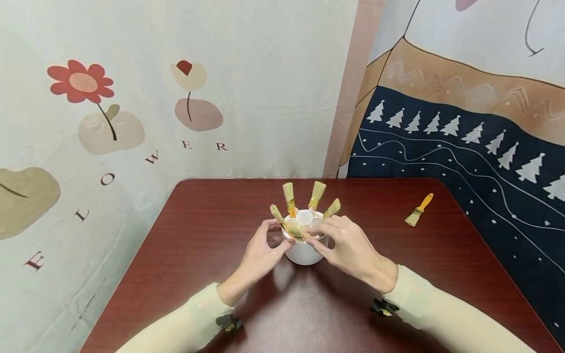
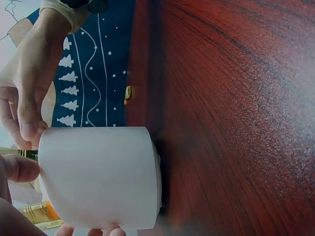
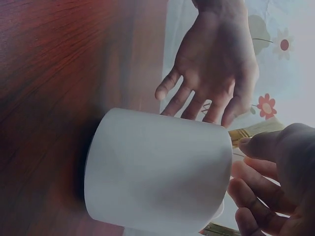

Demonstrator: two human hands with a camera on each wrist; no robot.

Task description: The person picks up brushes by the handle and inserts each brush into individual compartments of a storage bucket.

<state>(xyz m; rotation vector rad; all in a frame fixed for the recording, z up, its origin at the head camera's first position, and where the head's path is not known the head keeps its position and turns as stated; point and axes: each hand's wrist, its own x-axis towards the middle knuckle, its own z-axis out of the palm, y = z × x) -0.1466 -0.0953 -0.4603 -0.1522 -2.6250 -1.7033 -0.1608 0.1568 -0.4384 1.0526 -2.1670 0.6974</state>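
Observation:
A white round holder (image 1: 305,255) with a divided top stands upright on the table, several paintbrushes (image 1: 317,192) in it, bristles up and fanned outward. My left hand (image 1: 262,250) holds the holder's left side, fingers round it and thumb at the front rim. At that front rim my right hand (image 1: 353,247) pinches a paintbrush (image 1: 295,233) whose bristles lean left, toward the left thumb. The right wrist view shows the right thumb against this brush near its metal band (image 3: 238,136). Its handle is hidden by the holder wall.
One loose paintbrush (image 1: 420,210) with a yellow-orange handle lies on the right back part of the dark red wooden table (image 1: 212,211). Behind the table hang a pale flower-print cloth (image 1: 273,98) and a dark blue cloth with white trees (image 1: 423,147).

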